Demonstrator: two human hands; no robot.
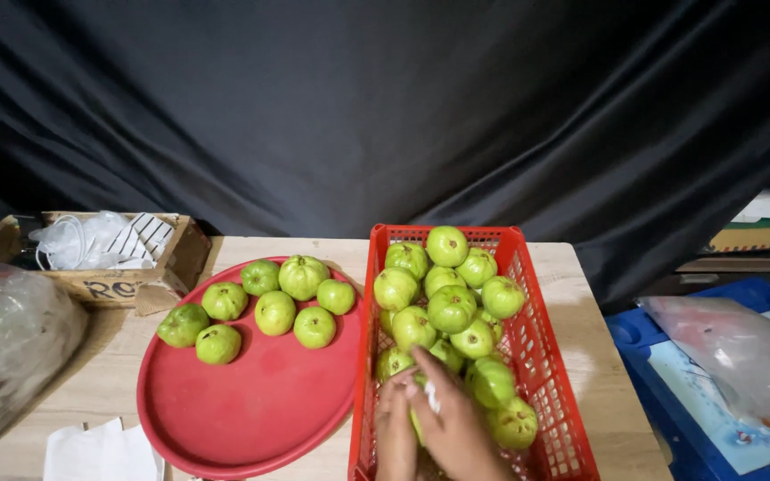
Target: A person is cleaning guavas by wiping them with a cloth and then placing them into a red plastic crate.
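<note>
Red crate [541, 374] on worktop [594, 356], heaped with green guavas [452, 307]. Left hand [394, 432], right hand [456, 428] pressed together around one guava with white scrap [431, 398]. Red tray [251, 401]: eight guavas. Cardboard box [100, 283]: clear bags.

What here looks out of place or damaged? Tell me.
Nothing is spilled or damaged. One small green guava rests on the round red plastic tray's rim, half off it. Both hands are in the red plastic basket, together around one guava.
</note>
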